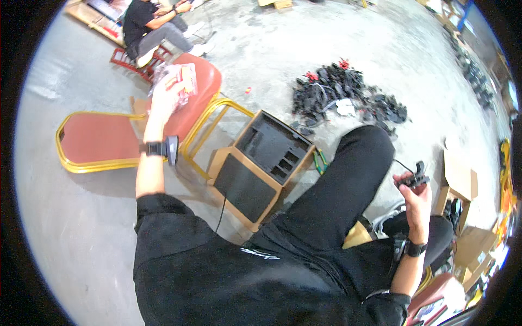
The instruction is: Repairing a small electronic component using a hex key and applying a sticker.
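My left hand [166, 96] reaches out to a clear plastic bag [187, 79] with red and yellow bits in it. The bag lies on the reddish seat of a chair [206, 81] with a gold frame. My fingers look stretched out over the bag; glare blurs them, and whether they touch anything inside is unclear. At the right, my right hand [416, 196] is closed around a small black clamp-like device [416, 178], held up beside my knee. A thin black cable runs from near it.
An open cardboard box [274, 146] with black foam slots stands before me, green-handled pliers [319, 162] beside it. Beyond is a heap of black parts [337, 92] on the floor. Another person [157, 30] sits far left. Cardboard boxes [459, 176] stand at the right.
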Available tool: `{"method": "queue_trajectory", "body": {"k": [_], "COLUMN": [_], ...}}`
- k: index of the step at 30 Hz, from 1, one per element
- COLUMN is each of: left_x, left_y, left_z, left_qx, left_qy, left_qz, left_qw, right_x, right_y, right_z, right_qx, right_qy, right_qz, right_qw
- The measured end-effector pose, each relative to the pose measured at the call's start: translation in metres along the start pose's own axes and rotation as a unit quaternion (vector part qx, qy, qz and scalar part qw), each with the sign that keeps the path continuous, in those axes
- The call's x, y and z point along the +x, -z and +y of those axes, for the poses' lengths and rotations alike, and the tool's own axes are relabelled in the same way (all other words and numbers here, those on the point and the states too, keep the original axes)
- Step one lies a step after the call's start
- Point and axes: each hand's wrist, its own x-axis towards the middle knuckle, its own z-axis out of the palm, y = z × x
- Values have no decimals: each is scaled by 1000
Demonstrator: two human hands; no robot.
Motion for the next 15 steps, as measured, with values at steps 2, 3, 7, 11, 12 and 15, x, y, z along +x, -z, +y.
{"method": "queue_trajectory", "body": {"k": [2, 3, 7, 11, 12, 15], "left_x": [-49, -71, -129, -171, -181, -208], "left_y": [-67, -98, -231, -335, -352, -386], "left_z": [33, 49, 105, 148, 157, 177], "left_qx": [-24, -23, -179, -309, -306, -309], "left_qy": [1, 46, 69, 122, 124, 140], "left_qz": [-41, -67, -226, -353, -379, -430], "left_qw": [999, 996, 955, 875, 865, 837], "right_x": [-3, -5, -8, -12, -16, -28], "right_y": [4, 6, 9, 11, 13, 15], "right_z": [-6, -9, -10, -8, -10, -16], "right_qx": [10, 32, 95, 198, 261, 218], "right_qy": [-13, -8, 41, 39, 51, 68], "right_qz": [0, 3, -17, -16, -35, 18], "right_qw": [1000, 999, 994, 979, 963, 973]}}
